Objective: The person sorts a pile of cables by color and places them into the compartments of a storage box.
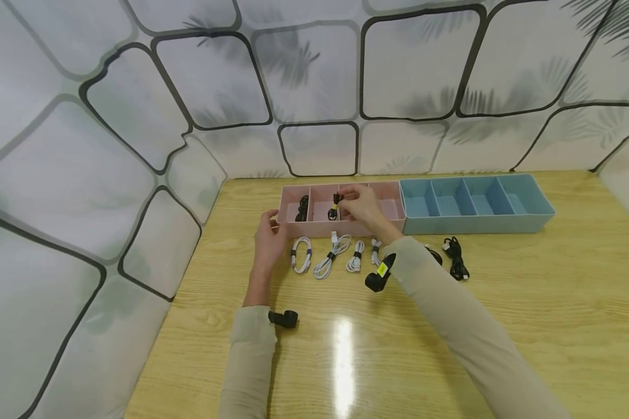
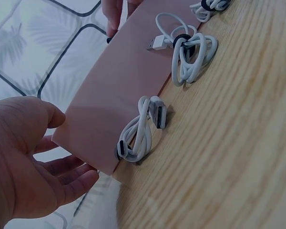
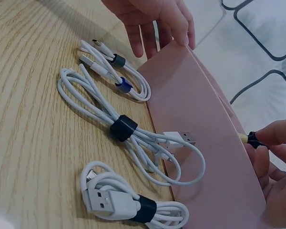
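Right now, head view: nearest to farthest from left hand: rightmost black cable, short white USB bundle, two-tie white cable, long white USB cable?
1. Two-tie white cable, right of the left hand.
2. Long white USB cable, next rightward.
3. Short white USB bundle, right of that.
4. Rightmost black cable, past the right sleeve.

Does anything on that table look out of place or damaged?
Nothing stands out. The pink box and blue box sit upright, end to end; the white cables lie bundled in front. The right hand holds a black cable; no spill or damage shows.
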Demonstrator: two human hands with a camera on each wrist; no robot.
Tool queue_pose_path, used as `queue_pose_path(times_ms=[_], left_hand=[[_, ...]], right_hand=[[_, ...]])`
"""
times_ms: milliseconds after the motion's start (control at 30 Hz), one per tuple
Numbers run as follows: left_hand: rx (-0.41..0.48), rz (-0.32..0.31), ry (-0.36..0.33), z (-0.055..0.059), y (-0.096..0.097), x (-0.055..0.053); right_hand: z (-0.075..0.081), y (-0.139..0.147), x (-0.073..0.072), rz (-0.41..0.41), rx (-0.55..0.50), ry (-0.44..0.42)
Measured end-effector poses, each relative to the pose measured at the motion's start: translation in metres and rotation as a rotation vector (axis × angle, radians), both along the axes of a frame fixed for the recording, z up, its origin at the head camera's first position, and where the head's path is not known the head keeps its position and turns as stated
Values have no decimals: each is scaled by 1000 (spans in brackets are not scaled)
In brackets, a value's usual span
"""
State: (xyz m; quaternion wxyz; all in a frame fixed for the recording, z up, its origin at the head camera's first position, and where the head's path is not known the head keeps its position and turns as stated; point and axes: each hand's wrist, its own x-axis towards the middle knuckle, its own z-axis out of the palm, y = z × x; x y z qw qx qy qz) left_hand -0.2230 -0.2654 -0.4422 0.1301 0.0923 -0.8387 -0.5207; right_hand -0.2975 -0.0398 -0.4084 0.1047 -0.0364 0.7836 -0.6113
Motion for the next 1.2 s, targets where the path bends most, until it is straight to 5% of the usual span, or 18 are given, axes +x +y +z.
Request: queue_pose_path(times_ms=[400, 767, 1200], left_hand=[[-5, -1, -12, 0, 0, 1], [-5, -18, -34, 3, 0, -1], [-29, -27, -29, 1, -1, -1]], right_hand=[[-3, 4, 2, 46, 2, 50], [4, 16, 6, 45, -105, 22], [18, 50, 22, 63, -37, 163]])
